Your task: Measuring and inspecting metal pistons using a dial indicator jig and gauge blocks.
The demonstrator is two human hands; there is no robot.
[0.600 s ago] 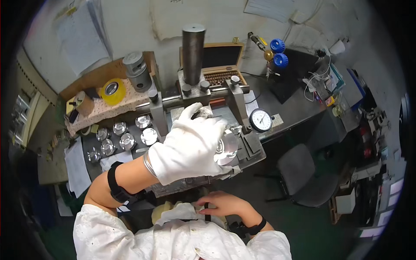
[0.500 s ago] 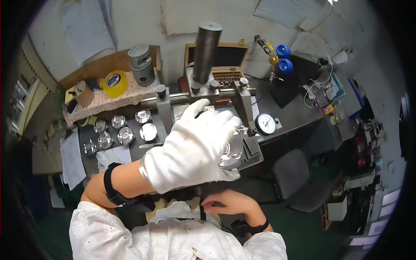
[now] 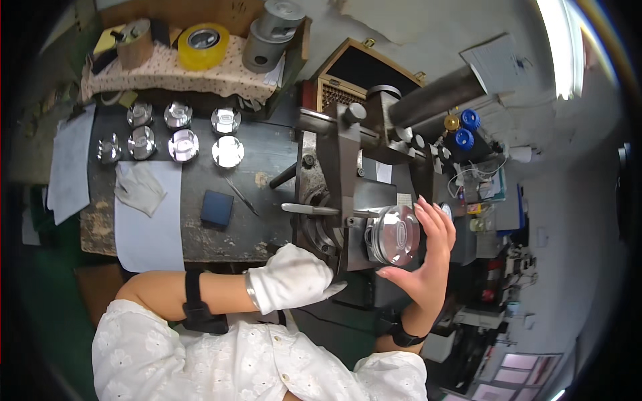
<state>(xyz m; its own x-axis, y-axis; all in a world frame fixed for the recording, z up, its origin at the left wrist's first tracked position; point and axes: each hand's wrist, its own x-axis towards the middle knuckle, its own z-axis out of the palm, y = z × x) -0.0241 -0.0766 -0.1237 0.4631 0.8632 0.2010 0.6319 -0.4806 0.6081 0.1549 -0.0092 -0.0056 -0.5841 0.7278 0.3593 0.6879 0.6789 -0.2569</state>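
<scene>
- 2 hands work at a grey metal fixture (image 3: pixel 348 174) on the bench: the gloved left hand (image 3: pixel 294 277) rests at its lower front edge, fingers curled; whether it grasps anything there cannot be told.
- 1 shiny piston (image 3: pixel 394 234) sits on its side in the fixture, crown facing right. The bare right hand (image 3: pixel 424 257) cups it from the right with fingers spread, palm against the crown, apparently steadying it in its seat rather than clenching it.
- 7 more pistons (image 3: pixel 177 130) stand upright in 2 rows on the dark bench top (image 3: pixel 267 160), well to the left, probably set within reach.
- 1 roll of yellow tape (image 3: pixel 202 37) lies on a cloth-covered shelf behind them.
- 1 small dark blue square block (image 3: pixel 217 207) lies flat between the pistons and the fixture.
- 1 open wooden case (image 3: pixel 354 73) stands behind the fixture, and 2 blue caps (image 3: pixel 465 130) show to its right.
</scene>
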